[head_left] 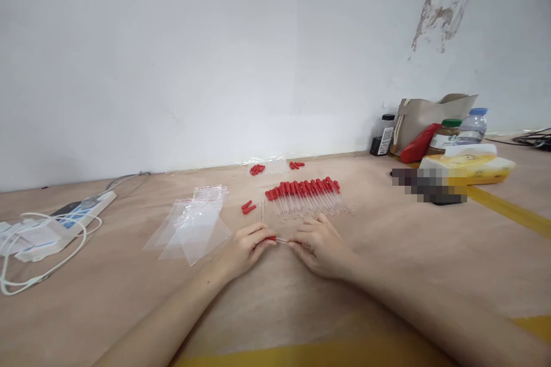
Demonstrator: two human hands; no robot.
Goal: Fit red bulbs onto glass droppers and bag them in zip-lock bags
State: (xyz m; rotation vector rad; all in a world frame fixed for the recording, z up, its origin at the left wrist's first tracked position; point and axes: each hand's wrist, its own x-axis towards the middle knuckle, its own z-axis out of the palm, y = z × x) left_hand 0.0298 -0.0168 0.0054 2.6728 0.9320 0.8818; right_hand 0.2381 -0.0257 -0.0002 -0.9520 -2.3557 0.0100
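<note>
My left hand [249,248] pinches a red rubber bulb [271,238] over the table. Thin clear tubing, a dropper tube [282,241], runs from that bulb into the closed fingers of my right hand [316,245]. How deep the tube sits in the bulb is hidden by my fingers. Just beyond my hands lies a row of several red-capped droppers [303,192], bulbs pointing away. Two loose red bulbs [248,207] rest left of the row, beside a bare clear tube [263,210].
Clear zip bags [196,226] overlap on the left. More red bulbs [257,169] lie by the wall on clear plastic. A power strip [69,229] with white cables is far left. Right: a tissue pack [486,169], bottles [472,126] and a beige bag [430,117].
</note>
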